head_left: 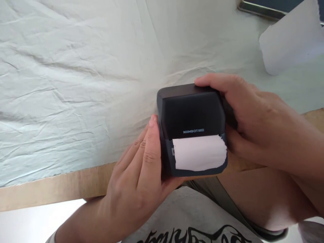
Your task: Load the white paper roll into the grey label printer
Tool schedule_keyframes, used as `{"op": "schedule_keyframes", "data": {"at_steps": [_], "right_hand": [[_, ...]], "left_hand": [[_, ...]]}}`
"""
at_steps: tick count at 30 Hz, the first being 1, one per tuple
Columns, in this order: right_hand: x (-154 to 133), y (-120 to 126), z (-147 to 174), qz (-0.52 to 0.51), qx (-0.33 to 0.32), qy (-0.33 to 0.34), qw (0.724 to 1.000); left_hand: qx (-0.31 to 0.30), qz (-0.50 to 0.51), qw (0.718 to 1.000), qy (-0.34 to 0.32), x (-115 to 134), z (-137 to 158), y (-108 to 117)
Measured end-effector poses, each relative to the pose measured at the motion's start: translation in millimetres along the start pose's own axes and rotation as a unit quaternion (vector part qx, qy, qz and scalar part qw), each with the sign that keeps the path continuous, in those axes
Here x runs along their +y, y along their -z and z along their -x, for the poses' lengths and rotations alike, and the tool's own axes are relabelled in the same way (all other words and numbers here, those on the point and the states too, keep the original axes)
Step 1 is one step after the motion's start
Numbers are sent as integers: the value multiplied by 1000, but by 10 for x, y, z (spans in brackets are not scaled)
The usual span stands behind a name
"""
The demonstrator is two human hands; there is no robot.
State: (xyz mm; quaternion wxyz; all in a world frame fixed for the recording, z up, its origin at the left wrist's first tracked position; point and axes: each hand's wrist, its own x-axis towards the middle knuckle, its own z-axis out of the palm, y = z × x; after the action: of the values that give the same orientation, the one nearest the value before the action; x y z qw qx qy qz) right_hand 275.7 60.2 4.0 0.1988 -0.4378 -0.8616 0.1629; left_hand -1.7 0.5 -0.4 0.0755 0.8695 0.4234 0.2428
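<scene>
A black label printer (pixel 192 113) marked NIIMBOT is gripped between my two hands near the table's front edge. From its front slot a short white strip of paper (pixel 200 153) with a ragged edge sticks out. My left hand (pixel 141 168) lies along the printer's left side, fingers pressed together, thumb beneath it. On the other side my right hand (pixel 255 118) wraps the right side, one finger over the back top edge. The parts of the fingers under the printer are hidden.
A pale green wrinkled cloth (pixel 76 84) covers the table, whose wooden edge (pixel 55 182) shows in front. At the upper right a curled white sheet of paper (pixel 291 40) lies beside a dark object with a shiny rim (pixel 263 9), cut off by the frame.
</scene>
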Motion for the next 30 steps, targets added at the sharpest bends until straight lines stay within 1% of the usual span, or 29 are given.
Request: {"op": "schedule_keyframes", "data": {"at_steps": [3,7,9,13,15,19,21,24,27,30], "right_hand": [[-7,-44,-4,7,12,4,1000],[-9,-18,-4,25,24,10,999],[2,19,1,31,13,15,999],[40,53,23,43,14,15,999],[59,46,43,43,10,2,999],[100,18,110,27,-4,-45,999],[119,2,154,25,-4,-54,998],[130,-4,212,20,-5,-63,998],[125,50,222,12,-8,-67,998],[140,145,162,-8,-23,-48,999]], "left_hand": [[-7,-13,1000,10,2,-12,-1],[5,-28,1000,7,16,-35,-2],[4,-23,1000,15,21,-42,0],[-5,6,1000,30,21,-39,-1],[-7,16,999,36,18,-35,-6],[-7,25,999,40,12,-26,-24],[-8,36,999,40,6,-25,-28],[-36,47,996,72,-10,-31,-11],[-73,56,990,109,-32,-43,19],[-91,58,986,126,-50,-47,32]]}}
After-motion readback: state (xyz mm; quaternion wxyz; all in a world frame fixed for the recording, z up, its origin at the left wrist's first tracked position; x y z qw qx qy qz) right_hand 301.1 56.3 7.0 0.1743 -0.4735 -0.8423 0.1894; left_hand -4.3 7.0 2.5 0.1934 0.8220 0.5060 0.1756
